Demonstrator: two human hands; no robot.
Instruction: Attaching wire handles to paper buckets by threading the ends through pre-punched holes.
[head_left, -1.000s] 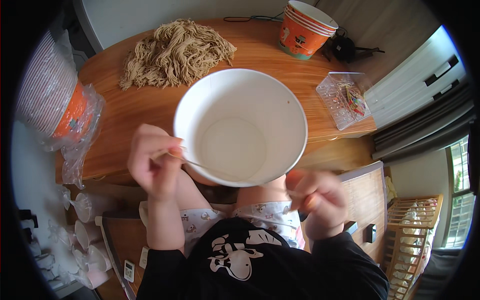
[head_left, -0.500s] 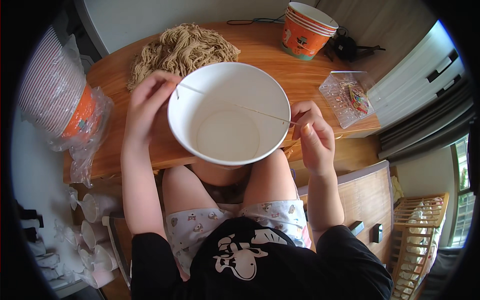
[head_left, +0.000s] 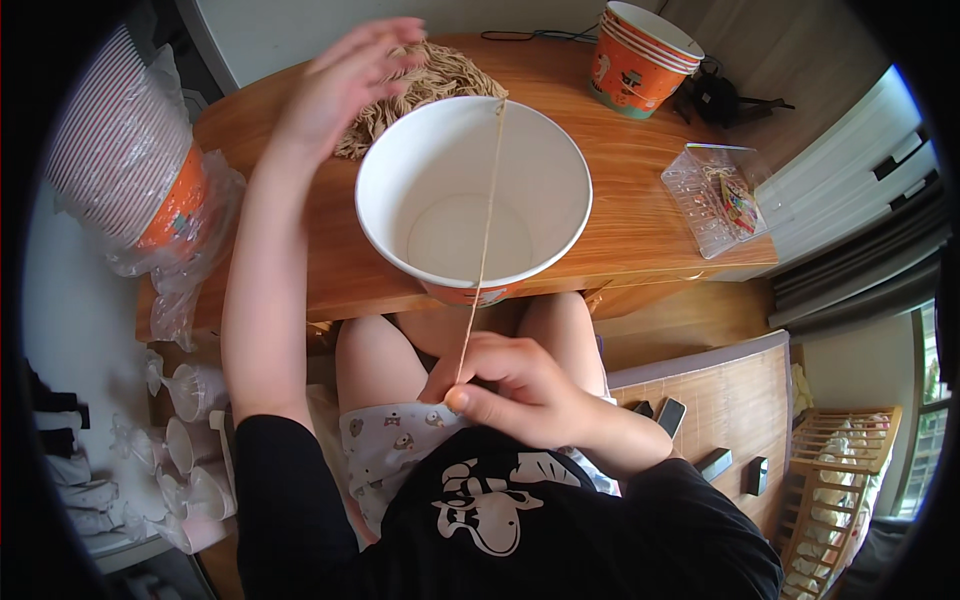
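Observation:
A large paper bucket [head_left: 400, 190], white inside with an orange printed outside, is at the table's near edge above my lap, its mouth facing up. One thin beige string [head_left: 487, 220] runs taut from the bucket's far rim, across the mouth, to my right hand [head_left: 515, 388]. That hand pinches the string between thumb and fingers, low over my lap. My left hand [head_left: 350, 85] is off the bucket, fingers apart and slightly blurred, over the heap of beige string [head_left: 450, 80] behind it. Nothing shows in the left hand.
A plastic-wrapped stack of paper buckets [head_left: 125, 150] stands at the left. More orange buckets [head_left: 645, 75] are nested at the back right, beside a black object [head_left: 715, 100] and a clear tray [head_left: 700, 225] with small items. The wooden table [head_left: 620, 180] curves around these.
My left hand has let go of the bucket's left rim and moved up to the string heap. My right hand has pulled the string down toward my lap. The bucket has turned.

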